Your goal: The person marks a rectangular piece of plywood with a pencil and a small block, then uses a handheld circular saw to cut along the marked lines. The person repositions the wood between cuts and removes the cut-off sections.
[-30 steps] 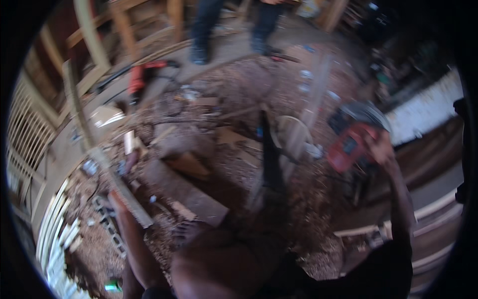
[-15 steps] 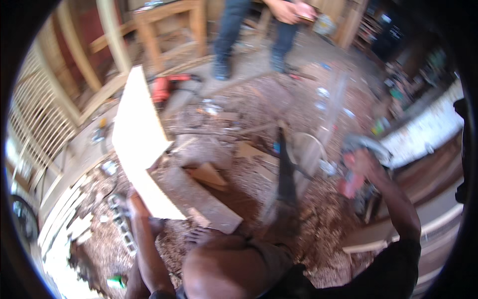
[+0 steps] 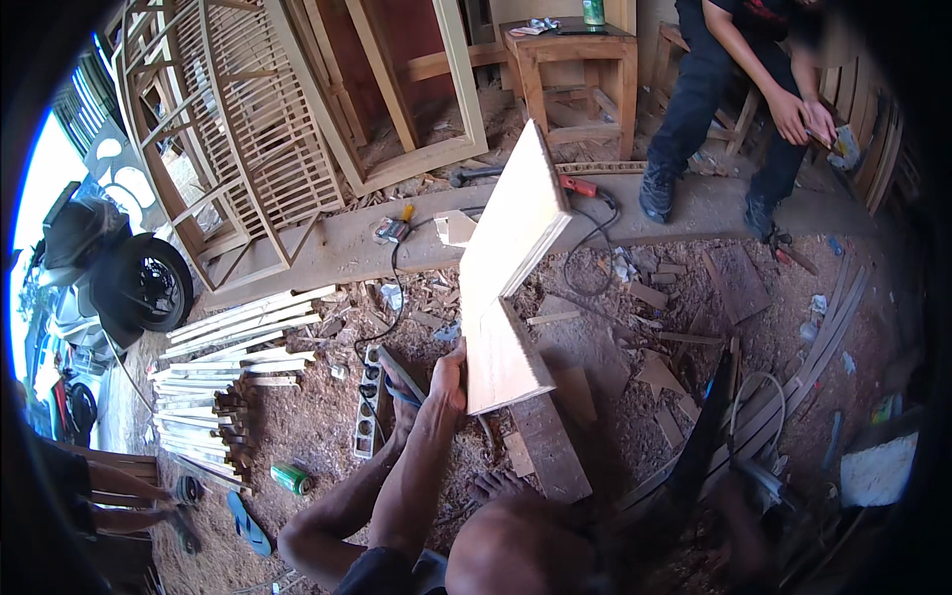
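My left hand [image 3: 449, 382] grips the edge of a pale wooden board [image 3: 504, 223], held raised with an angled lower section. Below it lies a darker plank [image 3: 545, 451] among scraps and shavings, near my bare toes. My right hand [image 3: 739, 511] is low at the right, dark and blurred beside a long dark object [image 3: 699, 436]; its fingers and anything in them are unclear. A power strip [image 3: 365, 431] with cords lies left of my left arm. A red corded tool [image 3: 577, 186] rests on the concrete ledge beyond the board.
A seated person [image 3: 744, 79] handles a small object at upper right. Another person's legs [image 3: 129, 496] show at lower left. Wooden frames [image 3: 471, 109] and a stool [image 3: 570, 50] stand behind. A motorbike [image 3: 99, 258], pale strips [image 3: 213, 416], a green can [image 3: 290, 478] and a sandal [image 3: 248, 521] lie or stand leftward.
My view has swung left. The board in my left hand has turned to show its pale face. My right hand, earlier on a red circular saw, has dropped low and the saw is indistinct.
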Demonstrator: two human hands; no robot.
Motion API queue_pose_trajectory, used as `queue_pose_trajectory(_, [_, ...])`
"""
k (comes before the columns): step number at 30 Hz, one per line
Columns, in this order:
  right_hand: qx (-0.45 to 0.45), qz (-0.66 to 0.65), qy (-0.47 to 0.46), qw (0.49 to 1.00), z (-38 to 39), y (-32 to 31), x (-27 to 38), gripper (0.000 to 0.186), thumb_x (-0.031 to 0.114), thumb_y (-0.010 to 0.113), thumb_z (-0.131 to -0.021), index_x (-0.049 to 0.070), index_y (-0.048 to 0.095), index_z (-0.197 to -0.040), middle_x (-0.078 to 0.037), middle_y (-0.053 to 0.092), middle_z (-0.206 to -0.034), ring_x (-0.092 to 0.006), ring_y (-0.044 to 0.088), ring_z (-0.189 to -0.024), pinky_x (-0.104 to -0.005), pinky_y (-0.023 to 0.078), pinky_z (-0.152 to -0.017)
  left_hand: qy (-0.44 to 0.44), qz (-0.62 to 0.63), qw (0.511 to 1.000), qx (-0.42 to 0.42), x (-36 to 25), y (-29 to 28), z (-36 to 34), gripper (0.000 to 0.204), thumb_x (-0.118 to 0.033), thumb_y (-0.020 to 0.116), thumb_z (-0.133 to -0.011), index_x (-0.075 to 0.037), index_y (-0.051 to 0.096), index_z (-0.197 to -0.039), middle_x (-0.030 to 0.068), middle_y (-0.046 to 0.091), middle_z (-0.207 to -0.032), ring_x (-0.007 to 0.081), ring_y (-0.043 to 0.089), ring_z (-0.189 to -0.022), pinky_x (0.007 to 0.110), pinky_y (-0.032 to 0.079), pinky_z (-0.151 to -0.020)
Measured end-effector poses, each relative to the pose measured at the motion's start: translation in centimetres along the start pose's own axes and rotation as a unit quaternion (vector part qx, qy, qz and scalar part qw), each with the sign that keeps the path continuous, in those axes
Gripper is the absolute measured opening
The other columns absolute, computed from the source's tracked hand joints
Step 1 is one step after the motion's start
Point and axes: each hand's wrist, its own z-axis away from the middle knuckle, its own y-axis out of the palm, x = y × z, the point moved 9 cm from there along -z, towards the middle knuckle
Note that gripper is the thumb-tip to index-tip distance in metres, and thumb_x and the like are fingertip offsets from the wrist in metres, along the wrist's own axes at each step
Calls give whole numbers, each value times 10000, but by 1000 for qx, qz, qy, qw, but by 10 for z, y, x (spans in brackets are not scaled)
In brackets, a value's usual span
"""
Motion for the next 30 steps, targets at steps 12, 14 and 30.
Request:
queue_pose_trajectory(12, [-286,-688,-111,658,42,-204,66,547,389,629,-927,22,545,-1324,-168,626,-1125,-295,635,-1032,-448,512,-938,224,-339,913,10,-112,41,29,312,-259,556,-1025,32,660,-1068,92,683,-972,130,632,-867,279,501,-782])
queue_pose_trajectory(14, [-307,-820,-226,426,46,-262,61,615,425,553,-973,34,433,-1432,-180,551,-1259,-292,591,-1122,-459,477,-979,221,-447,867,-4,-126,52,30,355,-305,586,-997,35,682,-1035,110,692,-938,130,609,-874,284,480,-794])
queue_pose_trajectory(30, [-171,-644,-258,700,-48,-307,147,463,394,565,-1010,-2,606,-1246,-110,636,-1219,-164,613,-1069,-318,468,-947,219,-735,611,198,-56,123,-8,386,-378,636,-946,-35,703,-1110,167,716,-989,304,678,-913,407,515,-816])
